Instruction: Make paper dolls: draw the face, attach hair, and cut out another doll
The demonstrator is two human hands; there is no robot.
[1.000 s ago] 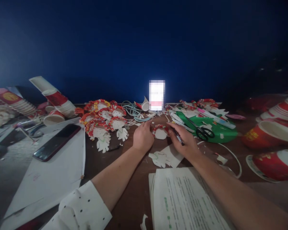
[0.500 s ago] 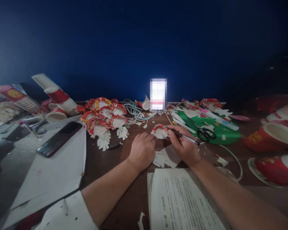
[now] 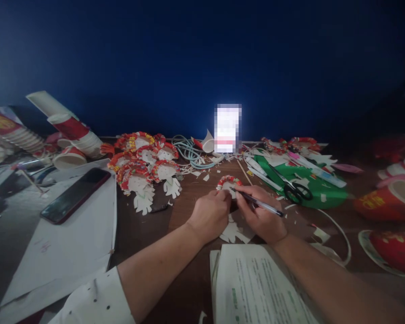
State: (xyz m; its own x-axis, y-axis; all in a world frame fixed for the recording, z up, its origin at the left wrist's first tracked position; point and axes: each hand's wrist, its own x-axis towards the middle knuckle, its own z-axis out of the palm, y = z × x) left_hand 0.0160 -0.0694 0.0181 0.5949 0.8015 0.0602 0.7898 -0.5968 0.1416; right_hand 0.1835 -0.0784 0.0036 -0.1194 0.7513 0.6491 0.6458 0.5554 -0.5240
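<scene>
My right hand (image 3: 266, 217) is closed around a slim pen (image 3: 261, 204), whose tip rests on or just over a small white paper cutout (image 3: 228, 185) with a red beaded-looking rim. At the cutout's near left edge, my left hand (image 3: 211, 213) is curled with its fingertips on the paper; its fingers partly hide the piece. Beneath both hands lies a white leaf-shaped paper piece (image 3: 234, 233), partly covered. Left of them sits a pile of similar red-rimmed paper cutouts (image 3: 145, 164) with white fringed ends.
Printed sheets (image 3: 253, 283) lie nearest me. Black-handled scissors (image 3: 295, 191) and markers rest on green paper (image 3: 327, 195) to the right. A dark phone (image 3: 76, 195) lies on white board at left. Red paper cups (image 3: 388, 200) stand at right; a lit screen (image 3: 227, 128) leans against the wall.
The pen tip has moved from the cutout's red rim to its white face. My left hand has shifted right, closer to the pen. The whole view has turned slightly.
</scene>
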